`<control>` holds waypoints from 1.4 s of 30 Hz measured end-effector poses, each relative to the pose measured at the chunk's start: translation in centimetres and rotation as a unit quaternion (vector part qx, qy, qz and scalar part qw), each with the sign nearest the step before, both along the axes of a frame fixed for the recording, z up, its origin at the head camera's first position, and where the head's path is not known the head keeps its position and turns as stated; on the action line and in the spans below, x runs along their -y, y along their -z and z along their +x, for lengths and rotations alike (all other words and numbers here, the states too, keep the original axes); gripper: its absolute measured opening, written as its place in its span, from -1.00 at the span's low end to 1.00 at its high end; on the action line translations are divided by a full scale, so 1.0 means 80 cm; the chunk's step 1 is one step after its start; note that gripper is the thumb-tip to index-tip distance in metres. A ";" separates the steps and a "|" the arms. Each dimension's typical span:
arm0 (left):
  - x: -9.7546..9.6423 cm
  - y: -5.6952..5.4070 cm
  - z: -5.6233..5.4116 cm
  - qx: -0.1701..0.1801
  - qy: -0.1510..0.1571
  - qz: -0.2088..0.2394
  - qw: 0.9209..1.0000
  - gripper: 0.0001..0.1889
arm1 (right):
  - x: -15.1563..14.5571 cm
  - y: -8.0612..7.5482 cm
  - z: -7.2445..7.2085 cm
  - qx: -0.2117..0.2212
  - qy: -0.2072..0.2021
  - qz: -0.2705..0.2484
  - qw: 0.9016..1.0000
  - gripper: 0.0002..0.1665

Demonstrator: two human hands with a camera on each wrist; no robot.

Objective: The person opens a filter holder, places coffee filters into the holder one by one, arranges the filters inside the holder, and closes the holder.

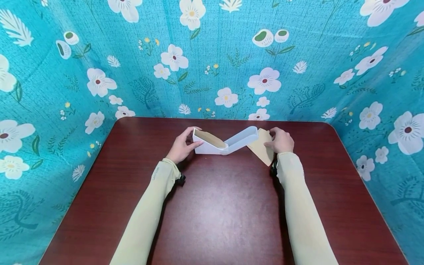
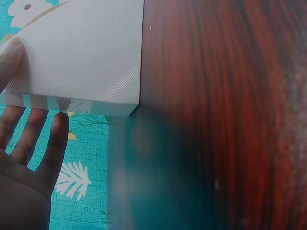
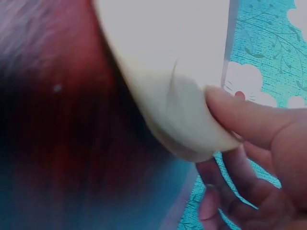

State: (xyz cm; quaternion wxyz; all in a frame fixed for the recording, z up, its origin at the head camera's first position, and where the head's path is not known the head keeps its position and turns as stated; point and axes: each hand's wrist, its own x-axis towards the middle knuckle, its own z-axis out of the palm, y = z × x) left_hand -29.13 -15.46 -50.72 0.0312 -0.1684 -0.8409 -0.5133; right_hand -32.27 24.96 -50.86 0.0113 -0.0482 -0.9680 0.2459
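A white box (image 1: 209,149) with a hinged lid (image 1: 244,135) stands open near the back of the table, the lid tipped back to the right. Tan paper coffee filters (image 1: 211,139) fill its left half. My left hand (image 1: 181,147) grips the left end, thumb (image 2: 10,60) on the front wall and fingers along the end wall. To the right of the lid, my right hand (image 1: 282,141) pinches a tan coffee filter (image 1: 264,150) by its edge. In the right wrist view that filter (image 3: 165,96) bends where thumb and fingers meet.
The dark red-brown wooden table (image 1: 228,206) has rounded back corners. A teal flowered cloth (image 1: 212,55) hangs behind it and along both sides. Dark straps or devices (image 1: 180,179) show at the wrists, under the pale sleeves (image 1: 145,213).
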 end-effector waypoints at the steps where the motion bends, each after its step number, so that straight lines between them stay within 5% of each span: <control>1: -0.001 0.000 0.001 0.001 -0.001 0.000 1.000 -0.47 | 0.000 0.001 0.001 -0.015 0.009 0.003 1.000 -0.40; 6: -0.004 -0.001 0.001 -0.001 -0.001 0.002 1.000 -0.45 | 0.001 0.003 0.003 -0.074 0.049 0.027 0.996 -0.73; 15: 0.001 -0.002 -0.002 -0.005 0.009 0.011 1.000 -0.46 | 0.005 -0.018 0.010 -0.106 0.062 0.038 0.992 -0.86; 42: 0.002 0.000 -0.002 -0.008 0.008 0.007 1.000 -0.49 | 0.003 -0.020 0.012 -0.145 0.049 0.026 0.988 -0.79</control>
